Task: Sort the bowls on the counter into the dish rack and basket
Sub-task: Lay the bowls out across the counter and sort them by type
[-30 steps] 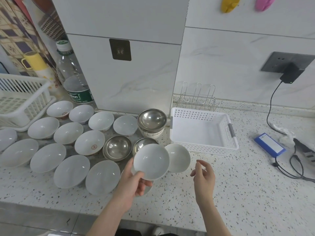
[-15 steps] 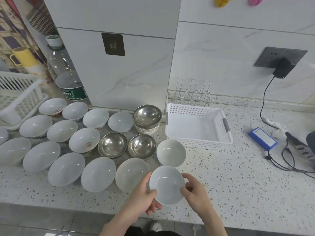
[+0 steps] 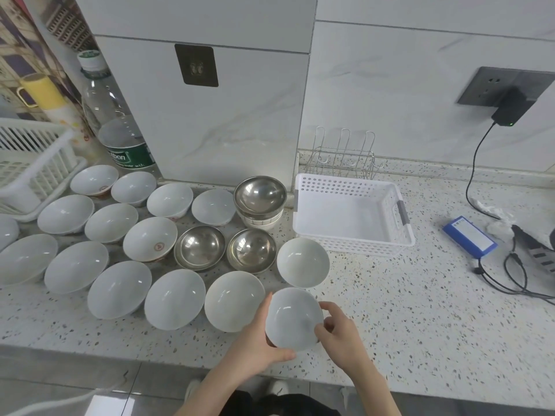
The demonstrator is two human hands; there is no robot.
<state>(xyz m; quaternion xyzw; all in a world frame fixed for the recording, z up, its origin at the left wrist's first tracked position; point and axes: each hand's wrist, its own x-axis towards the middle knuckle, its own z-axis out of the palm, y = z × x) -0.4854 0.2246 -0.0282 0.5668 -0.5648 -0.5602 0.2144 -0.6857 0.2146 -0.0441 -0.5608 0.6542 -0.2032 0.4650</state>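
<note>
Both hands hold one small white ceramic bowl (image 3: 292,318) just above the front edge of the speckled stone counter (image 3: 420,310). The left hand (image 3: 258,345) cups the bowl's left side and underside, thumb along the lower rim. The right hand (image 3: 339,336) pinches the right rim, fingers curled over the edge. The bowl is upright, tilted slightly toward the person.

Procedure for the step in hand, as judged from this position:
- Settle the grip in one hand before releasing the other; glazed ceramic is likely slippery.
- Carry the bowl clear of the neighbouring white bowl (image 3: 303,262) just behind it.
- Lower it base-first; do not drop it.

Containers:
- The white perforated plastic basket with grey handles (image 3: 399,235), to the right of the bowls, appears to hold nothing.
- The white slatted plastic dish rack (image 3: 33,163), at the far left, is cropped by the frame; no bowl is seen in the part visible.
- The small wire rack (image 3: 345,154) behind the basket is bare.

Many white bowls and three stainless steel bowls (image 3: 200,247) are not yet sorted; one steel bowl sits stacked on a white bowl.
</note>
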